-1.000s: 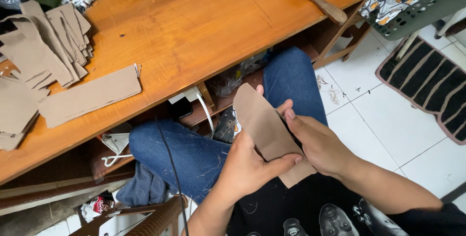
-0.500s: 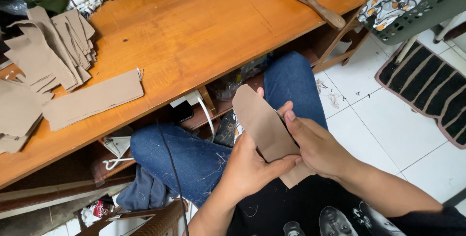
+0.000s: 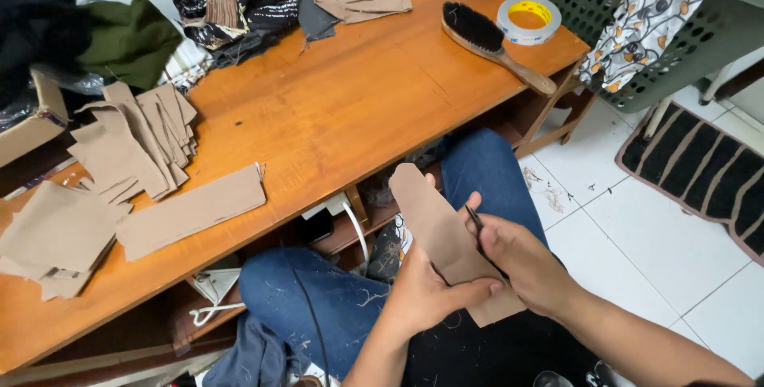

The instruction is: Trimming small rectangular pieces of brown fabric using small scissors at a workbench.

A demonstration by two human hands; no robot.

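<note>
Below the front edge of the wooden table (image 3: 334, 108), over the person's lap, both hands meet on one tan fabric piece (image 3: 434, 220). It is long, rounded at its upper end, standing tilted, top leaning toward the table. Left hand (image 3: 426, 295) comes up from below, palm toward the cloth, thumb laid across the lower part of the piece, fingers behind it: clamped on the fabric. Right hand (image 3: 525, 264) reaches in from the right, wrist bent, forearm running off toward the lower right corner; fingers curled over the cloth's right edge, pinching a small dark tool (image 3: 475, 224) against that edge. What kind of tool, cannot tell. Hands touch each other at the thumbs.

On the table, left end: stacks of cut tan pieces (image 3: 135, 144) and one long tan strip (image 3: 191, 212) near the front edge. Far right end of the table: wooden-handled brush (image 3: 493, 43) with a tape roll (image 3: 528, 19) just beside it. Right of the table, a green perforated basket (image 3: 637, 29).
</note>
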